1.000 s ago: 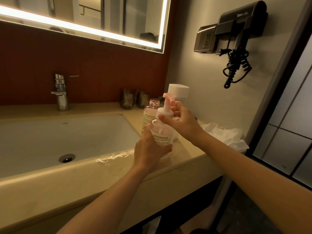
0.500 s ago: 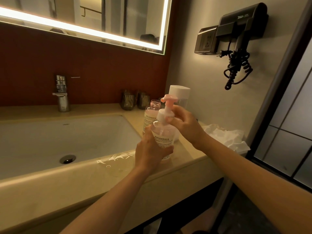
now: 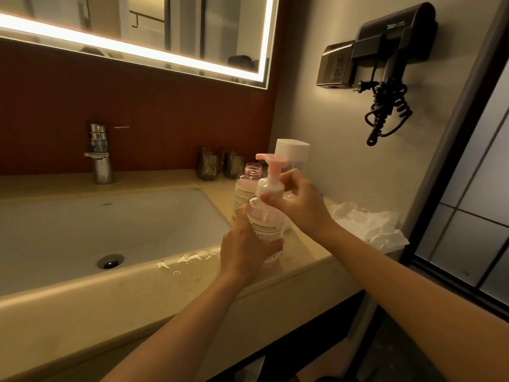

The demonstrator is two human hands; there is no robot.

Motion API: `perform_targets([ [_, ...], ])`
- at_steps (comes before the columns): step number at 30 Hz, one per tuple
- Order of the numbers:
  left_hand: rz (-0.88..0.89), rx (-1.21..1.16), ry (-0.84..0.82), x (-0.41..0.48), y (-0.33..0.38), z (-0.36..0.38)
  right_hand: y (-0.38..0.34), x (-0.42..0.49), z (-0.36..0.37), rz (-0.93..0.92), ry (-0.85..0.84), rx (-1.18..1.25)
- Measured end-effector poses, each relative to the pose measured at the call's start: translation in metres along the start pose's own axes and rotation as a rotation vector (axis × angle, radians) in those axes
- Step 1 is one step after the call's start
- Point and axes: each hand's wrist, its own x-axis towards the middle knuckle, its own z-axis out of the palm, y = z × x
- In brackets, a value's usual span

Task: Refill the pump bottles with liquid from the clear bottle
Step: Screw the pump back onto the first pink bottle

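Observation:
A pump bottle (image 3: 265,226) with pinkish liquid and a white label stands on the counter's right part. My left hand (image 3: 245,249) grips its body from the left. My right hand (image 3: 296,208) pinches the white collar (image 3: 268,187) under the pink pump head (image 3: 271,161). Behind it stands a second pink bottle (image 3: 246,183) with its threaded neck open and no pump. A clear bottle with a tall white cap (image 3: 293,158) stands further back by the wall, partly hidden by my right hand.
The white sink (image 3: 110,232) with a drain and a chrome faucet (image 3: 100,155) fills the left. A puddle (image 3: 190,259) lies on the counter rim by my left hand. Two dark cups (image 3: 219,165) stand at the back. Crumpled white tissue (image 3: 369,226) lies right; a hair dryer (image 3: 391,59) hangs above.
My right hand's fingers have shifted round the pump collar, and the pink pump head has turned a little. The left hand and the bottle stay in place.

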Motion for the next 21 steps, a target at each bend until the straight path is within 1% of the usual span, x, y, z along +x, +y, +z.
perform_targets([
  [2,-0.002,0.002,-0.001,0.0003,0.0007,-0.0002,-0.001,0.0036,0.0029,-0.003,0.023,-0.122],
  [4,-0.001,0.007,0.002,0.0002,0.0013,-0.0009,-0.0011,0.0064,0.0033,0.004,-0.008,-0.164],
  [8,0.005,0.007,0.002,-0.0003,0.0003,-0.0018,0.0007,0.0017,-0.0026,0.011,-0.138,0.038],
  [9,0.003,0.006,0.0,-0.0002,-0.0002,-0.0017,0.001,-0.0004,-0.0041,-0.009,-0.135,0.057],
  [11,0.001,0.008,0.0,-0.0001,0.0,-0.0016,0.0021,-0.0023,-0.0061,-0.05,-0.08,0.018],
  [14,-0.005,0.006,-0.007,0.0004,0.0006,-0.0014,0.0009,0.0007,-0.0038,-0.073,0.021,-0.139],
  [16,-0.007,0.001,-0.007,0.0007,0.001,-0.0012,-0.0022,0.0046,-0.0015,-0.062,0.027,-0.216],
  [18,-0.003,0.007,-0.007,0.0004,0.0012,-0.0018,-0.0059,0.0072,-0.0013,-0.046,-0.068,-0.192],
  [20,0.001,0.017,-0.005,0.0004,0.0009,-0.0018,-0.0078,0.0073,-0.0045,-0.027,-0.193,-0.102],
  [21,0.001,0.02,-0.003,0.0004,0.0003,-0.0017,-0.0076,0.0072,-0.0061,-0.032,-0.209,-0.081],
])
